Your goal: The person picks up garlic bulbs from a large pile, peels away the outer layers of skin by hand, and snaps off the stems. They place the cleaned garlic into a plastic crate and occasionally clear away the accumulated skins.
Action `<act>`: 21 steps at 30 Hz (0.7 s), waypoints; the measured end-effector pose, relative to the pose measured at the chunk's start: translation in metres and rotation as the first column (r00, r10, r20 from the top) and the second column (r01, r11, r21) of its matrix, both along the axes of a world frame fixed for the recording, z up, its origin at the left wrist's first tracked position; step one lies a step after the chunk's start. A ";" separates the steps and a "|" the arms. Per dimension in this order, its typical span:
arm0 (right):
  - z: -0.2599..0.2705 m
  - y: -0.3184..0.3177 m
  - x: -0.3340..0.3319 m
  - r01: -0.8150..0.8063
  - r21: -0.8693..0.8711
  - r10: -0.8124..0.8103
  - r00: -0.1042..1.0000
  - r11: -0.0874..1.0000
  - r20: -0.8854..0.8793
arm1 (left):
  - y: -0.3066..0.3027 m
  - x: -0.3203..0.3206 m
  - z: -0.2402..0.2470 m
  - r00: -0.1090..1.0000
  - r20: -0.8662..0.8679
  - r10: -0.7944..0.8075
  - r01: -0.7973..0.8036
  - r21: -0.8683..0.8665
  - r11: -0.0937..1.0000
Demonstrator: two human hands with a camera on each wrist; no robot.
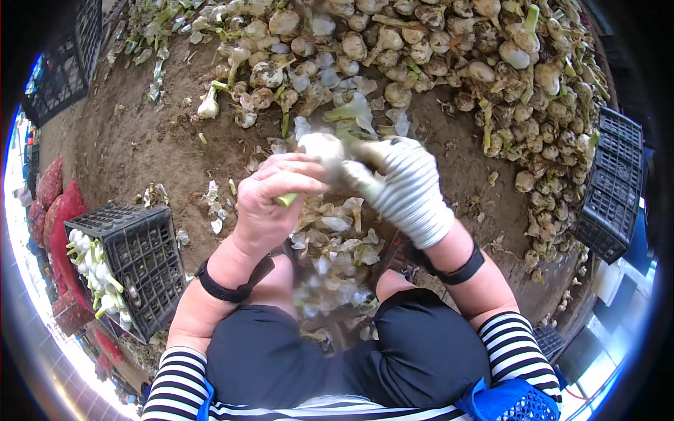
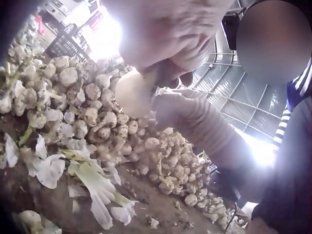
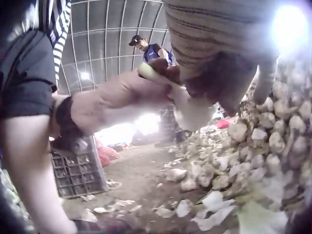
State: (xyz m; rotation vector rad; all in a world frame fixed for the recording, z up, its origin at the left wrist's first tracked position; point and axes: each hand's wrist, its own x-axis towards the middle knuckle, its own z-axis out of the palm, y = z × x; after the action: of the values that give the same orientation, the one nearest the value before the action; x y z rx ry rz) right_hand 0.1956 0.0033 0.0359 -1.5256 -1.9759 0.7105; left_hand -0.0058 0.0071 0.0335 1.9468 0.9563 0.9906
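Observation:
My bare left hand (image 1: 274, 196) grips a white garlic bulb (image 1: 321, 149), its cut green stem (image 1: 284, 200) poking out below the fingers. On the bulb's right side is my right hand (image 1: 407, 186) in a striped, soiled work glove, thumb and fingers curled in at the bulb and blurred. In the right wrist view the glove's dark fingers (image 3: 214, 83) come down over the pale bulb (image 3: 192, 112). The left wrist view has the bulb (image 2: 134, 95) between both hands. Just beyond the hands lies a peeled green-white leaf (image 1: 351, 116).
A big heap of unpeeled garlic (image 1: 421, 49) spreads ahead and right. Shed skins (image 1: 337, 238) litter the soil between the legs. A black crate (image 1: 144, 259) with clean garlic (image 1: 95, 270) stands left, another crate (image 1: 611, 186) right. Red sacks (image 1: 63, 231) lie far left. Another person (image 3: 151, 48) is behind.

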 end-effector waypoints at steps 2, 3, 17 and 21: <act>-0.010 -0.003 -0.009 -0.018 0.208 -0.003 0.995 0.978 0.102 | -0.001 0.003 0.002 0.995 -0.064 -0.073 0.077 0.057 0.995; -0.010 -0.001 -0.008 -0.016 0.139 0.000 0.993 0.990 0.118 | 0.002 0.002 -0.001 0.995 -0.040 -0.092 0.094 0.070 0.993; -0.061 0.019 0.041 0.297 -0.448 -0.476 0.800 0.843 -0.365 | 0.007 -0.021 -0.023 0.364 0.689 0.627 0.320 -0.725 0.610; -0.014 0.005 -0.006 0.132 0.316 -0.024 0.946 0.940 -0.323 | 0.005 -0.011 -0.026 0.364 0.634 0.683 0.371 -0.771 0.518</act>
State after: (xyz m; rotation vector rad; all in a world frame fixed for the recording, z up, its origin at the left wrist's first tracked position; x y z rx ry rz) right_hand 0.1897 0.0087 0.0220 -1.1979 -1.6829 0.5147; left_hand -0.0164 0.0118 0.0074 0.1708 0.6915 1.1780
